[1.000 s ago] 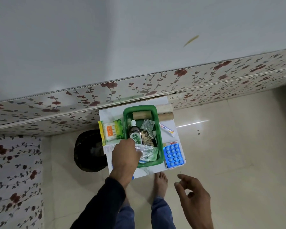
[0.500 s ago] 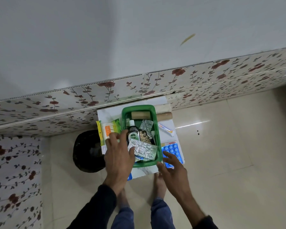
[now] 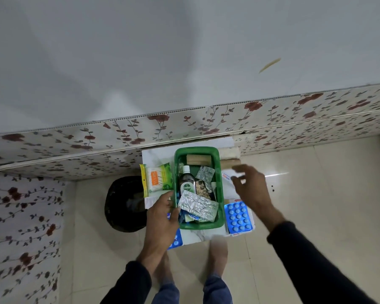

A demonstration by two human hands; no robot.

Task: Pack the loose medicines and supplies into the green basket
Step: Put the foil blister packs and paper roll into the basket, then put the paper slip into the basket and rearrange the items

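A pack of cotton buds (image 3: 157, 179) lies left of the green basket (image 3: 220, 165). My left hand (image 3: 162, 218) rests at the basket's near-left edge, fingers relaxed. Right of it lies a blue pill strip (image 3: 238, 216); above, my right hand (image 3: 248, 185) hovers, fingers loosely spread, holding nothing.

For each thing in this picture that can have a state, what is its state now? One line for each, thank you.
Green plastic basket: on the white table, partly filled.
Brown Dettol bottle: in the basket, cap on.
Crumpled silver foil strip: in the basket, on top.
Blue tablet blister sheet: outside the basket, on its right.
Cotton swab packet: outside, on its left.
Left hand: touching the basket's left wall.
Right hand: open, holding nothing.
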